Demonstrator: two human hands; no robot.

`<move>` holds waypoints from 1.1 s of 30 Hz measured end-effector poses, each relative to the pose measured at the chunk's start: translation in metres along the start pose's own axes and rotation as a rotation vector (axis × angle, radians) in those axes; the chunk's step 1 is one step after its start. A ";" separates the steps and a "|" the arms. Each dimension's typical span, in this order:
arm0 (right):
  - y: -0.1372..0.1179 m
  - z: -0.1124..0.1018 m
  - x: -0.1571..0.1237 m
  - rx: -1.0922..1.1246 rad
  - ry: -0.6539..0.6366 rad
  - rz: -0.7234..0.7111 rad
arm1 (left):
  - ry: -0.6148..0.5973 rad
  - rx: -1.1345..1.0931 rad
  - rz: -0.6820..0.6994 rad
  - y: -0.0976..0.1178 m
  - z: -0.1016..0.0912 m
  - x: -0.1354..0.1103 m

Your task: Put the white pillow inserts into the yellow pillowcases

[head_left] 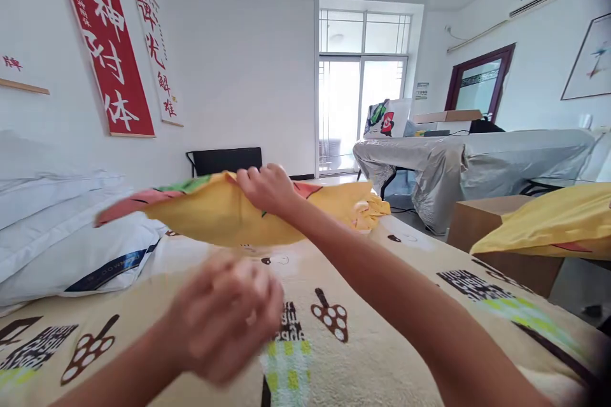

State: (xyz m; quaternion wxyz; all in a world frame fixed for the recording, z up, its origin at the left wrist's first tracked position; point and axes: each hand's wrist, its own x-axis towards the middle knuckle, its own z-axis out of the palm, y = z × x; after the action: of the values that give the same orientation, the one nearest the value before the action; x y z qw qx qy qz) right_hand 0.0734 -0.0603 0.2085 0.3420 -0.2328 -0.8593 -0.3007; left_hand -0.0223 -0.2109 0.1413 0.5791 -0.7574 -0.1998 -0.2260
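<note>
My right hand point(267, 189) reaches forward over the bed, its fingers closed on the upper edge of a yellow pillowcase point(238, 213) with a red and green watermelon print. The cloth hangs flat and wide from the grip, its left end lifted and slightly blurred. Its crumpled right end point(370, 211) lies near the far side of the bed. Nearer to me, my left hand point(226, 318) is over the patterned blanket point(377, 356), apart from the pillowcase. Motion smears its fingers; they look curled, but whether anything is in them cannot be made out.
White pillows point(109, 261) are stacked at the left. To the right, a yellow pillow point(554, 219) in similar print lies by a cardboard box point(496, 213). Behind stands a table under plastic sheeting point(434, 162), bearing a bag point(386, 119) and boxes. A black chair point(226, 159) is by the wall.
</note>
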 end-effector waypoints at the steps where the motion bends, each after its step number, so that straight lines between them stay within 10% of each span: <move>1: 0.001 0.017 -0.006 -0.035 -0.018 -0.076 | -0.065 0.063 -0.109 -0.014 -0.002 -0.004; 5: -0.002 0.050 -0.015 -0.103 -0.045 -0.260 | -0.434 0.147 -0.405 -0.063 0.020 -0.033; 10: -0.016 0.028 -0.014 -0.042 -0.167 -0.302 | -0.850 0.004 -0.606 -0.080 0.058 -0.069; 19: 0.065 0.003 -0.069 0.060 -0.594 0.054 | -0.766 0.332 -0.784 -0.105 0.054 -0.089; 26: 0.062 0.038 -0.075 -0.041 -0.384 0.406 | -1.008 -0.096 -0.847 -0.137 0.045 -0.113; 33: -0.002 0.086 -0.100 -0.008 -0.554 0.518 | -1.088 -0.132 -0.996 -0.063 0.070 -0.122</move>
State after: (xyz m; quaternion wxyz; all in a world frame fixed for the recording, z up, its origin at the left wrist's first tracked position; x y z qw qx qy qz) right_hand 0.0994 -0.0235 0.0849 0.1604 -0.5163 -0.8306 -0.1332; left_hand -0.1500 -0.1324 0.1054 0.1805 -0.6151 -0.7647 -0.0662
